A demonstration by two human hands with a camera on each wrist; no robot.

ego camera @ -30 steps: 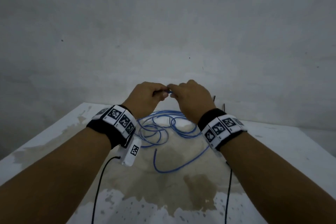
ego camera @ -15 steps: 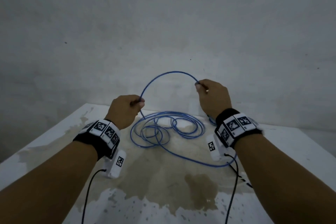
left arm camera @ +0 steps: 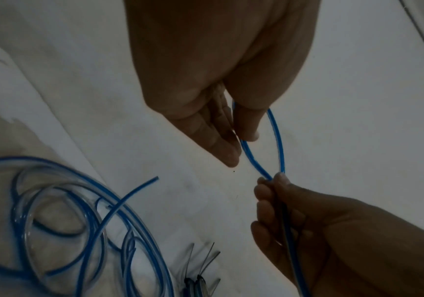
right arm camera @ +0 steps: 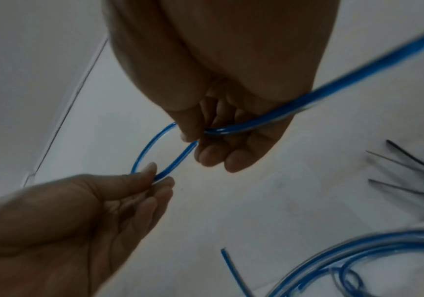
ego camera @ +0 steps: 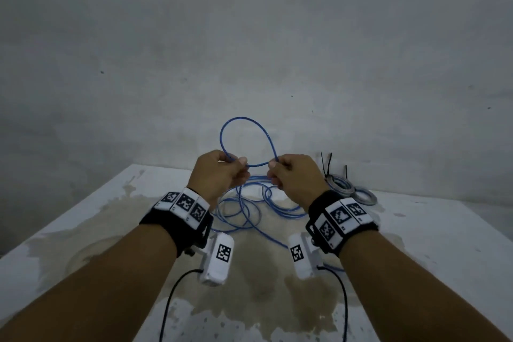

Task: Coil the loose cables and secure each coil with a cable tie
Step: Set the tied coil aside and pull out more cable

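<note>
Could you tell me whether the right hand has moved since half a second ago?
Yes. The right hand has swung inward toward the left hand, narrowing the blue cable loop seen against the wall.

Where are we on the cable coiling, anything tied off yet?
Done, by the look of it: two grey coils lie at the table's far right with black cable ties sticking up from them. In hand: the left hand and right hand pinch the blue cable, forming its first loop in the air. Left: most of the blue cable lies loose on the table, and it has no tie.
</note>
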